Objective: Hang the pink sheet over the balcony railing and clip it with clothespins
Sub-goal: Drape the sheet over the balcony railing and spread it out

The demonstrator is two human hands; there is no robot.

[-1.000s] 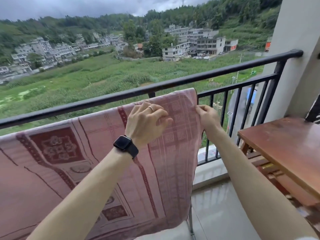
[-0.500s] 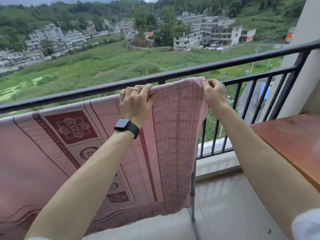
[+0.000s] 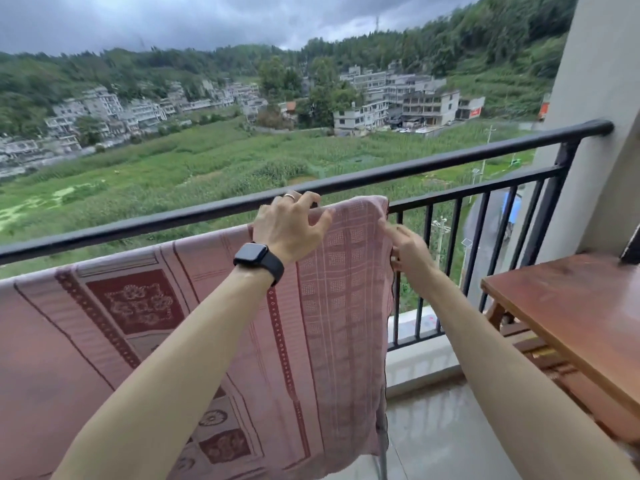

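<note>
**Pink sheet draped along the balcony rail, both hands at its right end**

A green valley with pale buildings and wooded hills fills the upper half of the frame under a grey sky. Across the middle, rising from left to right, runs the black balcony railing, its top bar meeting a pale wall at the upper right.

The pink sheet takes up the lower left and centre of the frame. It hangs just below the top bar and falls toward the wet tiled floor, its dark red patterned panels showing at the left and a woven check at its right end. Whether it lies over a bar cannot be told; its upper edge is hidden behind itself.

At the lower right stands a brown wooden table, well apart from the sheet.

The left hand rests at the sheet's upper edge in the centre of the frame, fingers curled over the cloth and reaching up to the top bar. The right hand is just right of it, pinching the sheet's right-hand edge a little below the corner.

A black watch sits on the left wrist, and a ring on one left finger.
</note>
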